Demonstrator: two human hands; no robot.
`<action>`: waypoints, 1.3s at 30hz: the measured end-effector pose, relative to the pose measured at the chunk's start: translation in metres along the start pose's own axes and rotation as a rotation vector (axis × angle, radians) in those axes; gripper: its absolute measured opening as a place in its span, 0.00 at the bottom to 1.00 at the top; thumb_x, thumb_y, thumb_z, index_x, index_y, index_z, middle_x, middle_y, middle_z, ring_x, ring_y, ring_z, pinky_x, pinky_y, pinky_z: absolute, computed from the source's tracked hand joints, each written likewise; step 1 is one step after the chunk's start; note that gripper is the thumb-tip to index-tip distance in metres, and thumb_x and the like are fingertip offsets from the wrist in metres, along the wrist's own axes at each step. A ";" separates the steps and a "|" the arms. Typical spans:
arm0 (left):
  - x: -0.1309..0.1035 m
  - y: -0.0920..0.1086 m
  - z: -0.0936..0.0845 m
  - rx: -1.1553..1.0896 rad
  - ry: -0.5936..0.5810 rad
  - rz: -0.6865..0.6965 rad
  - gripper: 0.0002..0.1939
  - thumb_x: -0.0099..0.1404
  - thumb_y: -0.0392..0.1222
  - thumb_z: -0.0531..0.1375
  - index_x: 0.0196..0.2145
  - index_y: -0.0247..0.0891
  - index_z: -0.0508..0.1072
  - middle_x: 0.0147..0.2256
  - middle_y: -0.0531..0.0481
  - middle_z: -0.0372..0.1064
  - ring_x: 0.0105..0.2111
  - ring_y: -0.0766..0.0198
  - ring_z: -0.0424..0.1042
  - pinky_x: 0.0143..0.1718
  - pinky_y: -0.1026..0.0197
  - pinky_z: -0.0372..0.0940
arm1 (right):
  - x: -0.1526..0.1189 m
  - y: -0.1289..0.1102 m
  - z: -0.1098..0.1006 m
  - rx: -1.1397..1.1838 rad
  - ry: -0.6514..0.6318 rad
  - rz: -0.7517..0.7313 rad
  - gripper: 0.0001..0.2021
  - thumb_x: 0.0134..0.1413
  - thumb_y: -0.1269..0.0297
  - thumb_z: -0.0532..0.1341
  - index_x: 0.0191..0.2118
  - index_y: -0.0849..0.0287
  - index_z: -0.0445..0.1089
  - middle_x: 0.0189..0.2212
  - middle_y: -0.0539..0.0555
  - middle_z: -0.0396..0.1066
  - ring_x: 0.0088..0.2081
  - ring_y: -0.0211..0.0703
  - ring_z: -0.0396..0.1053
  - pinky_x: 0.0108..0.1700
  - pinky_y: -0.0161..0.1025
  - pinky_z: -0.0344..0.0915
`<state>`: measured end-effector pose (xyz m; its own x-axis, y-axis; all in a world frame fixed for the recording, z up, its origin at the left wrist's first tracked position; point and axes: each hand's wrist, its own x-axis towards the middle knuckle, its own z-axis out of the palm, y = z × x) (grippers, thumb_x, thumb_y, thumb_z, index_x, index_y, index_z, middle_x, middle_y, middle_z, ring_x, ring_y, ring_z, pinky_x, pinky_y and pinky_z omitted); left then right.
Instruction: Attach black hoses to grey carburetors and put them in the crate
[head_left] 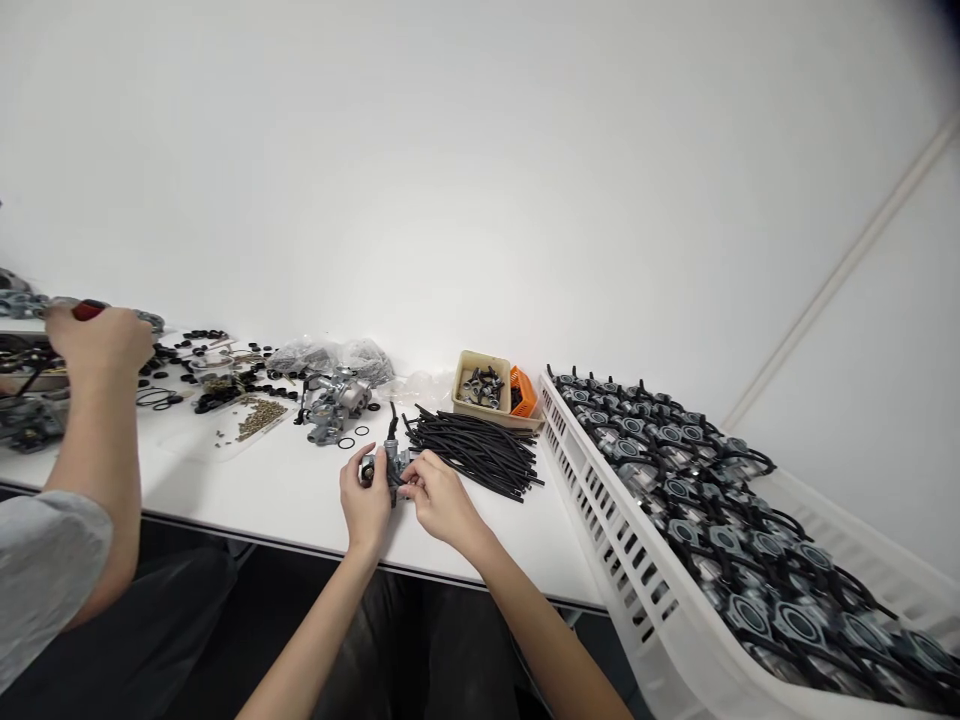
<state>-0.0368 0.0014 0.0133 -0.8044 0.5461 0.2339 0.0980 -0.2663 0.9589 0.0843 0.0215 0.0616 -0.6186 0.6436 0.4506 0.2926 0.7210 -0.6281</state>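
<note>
My left hand [366, 503] is closed around a small metal carburetor [391, 450] near the front edge of the table, with a black cap and cable stub pointing up from it. On the carburetor's right side, my right hand [444, 502] has its fingers pinched together; what they grip is hidden. A pile of short black rubber hoses [476, 450] lies just beyond my right hand. Left of the carburetor are two black O-rings [346, 443] and a few more carburetors [330, 405] standing together.
On the right stands a white plastic crate [592, 475] filled with rows of carburetors with hoses. A beige tray [463, 400] of small parts and an orange basket [527, 392] sit behind the hoses. Brass pieces [260, 418] lie leftward. A co-worker's hand [105, 340] holds a red-handled tool.
</note>
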 end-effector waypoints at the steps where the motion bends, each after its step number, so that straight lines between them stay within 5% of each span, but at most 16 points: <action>1: 0.000 0.000 0.000 -0.010 0.001 -0.004 0.18 0.60 0.54 0.59 0.43 0.41 0.72 0.46 0.43 0.67 0.52 0.52 0.63 0.55 0.54 0.54 | -0.002 -0.001 0.001 -0.008 -0.005 -0.015 0.08 0.52 0.76 0.58 0.34 0.56 0.68 0.34 0.52 0.63 0.32 0.40 0.64 0.35 0.38 0.61; 12: 0.000 -0.005 -0.002 -0.010 -0.002 0.018 0.17 0.63 0.54 0.57 0.43 0.41 0.72 0.46 0.44 0.70 0.49 0.57 0.66 0.50 0.59 0.58 | -0.006 0.046 0.022 0.282 0.128 0.063 0.07 0.49 0.76 0.56 0.31 0.56 0.66 0.32 0.52 0.64 0.32 0.42 0.66 0.35 0.38 0.64; 29: -0.001 0.001 -0.004 -0.167 0.047 -0.019 0.12 0.58 0.48 0.63 0.38 0.42 0.76 0.42 0.47 0.72 0.47 0.58 0.67 0.49 0.61 0.59 | 0.006 0.045 0.021 0.077 0.139 0.149 0.10 0.45 0.79 0.60 0.23 0.57 0.63 0.28 0.50 0.66 0.30 0.40 0.62 0.35 0.37 0.58; 34: 0.002 0.000 -0.006 -0.284 0.004 -0.136 0.15 0.58 0.51 0.61 0.39 0.39 0.76 0.44 0.46 0.73 0.48 0.57 0.68 0.48 0.61 0.61 | 0.003 0.036 0.007 0.140 0.104 0.182 0.07 0.43 0.71 0.67 0.24 0.58 0.67 0.29 0.50 0.67 0.30 0.39 0.63 0.34 0.37 0.59; 39: 0.002 0.003 -0.006 -0.585 -0.180 -0.398 0.18 0.58 0.52 0.61 0.41 0.37 0.75 0.41 0.47 0.74 0.44 0.56 0.72 0.41 0.60 0.67 | 0.003 0.020 -0.022 0.468 0.214 0.110 0.15 0.49 0.58 0.65 0.42 0.56 0.69 0.39 0.55 0.71 0.38 0.42 0.69 0.38 0.38 0.64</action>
<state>-0.0420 -0.0031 0.0158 -0.6002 0.7987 -0.0436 -0.5515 -0.3737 0.7458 0.1046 0.0434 0.0646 -0.4258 0.7821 0.4550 -0.0400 0.4861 -0.8730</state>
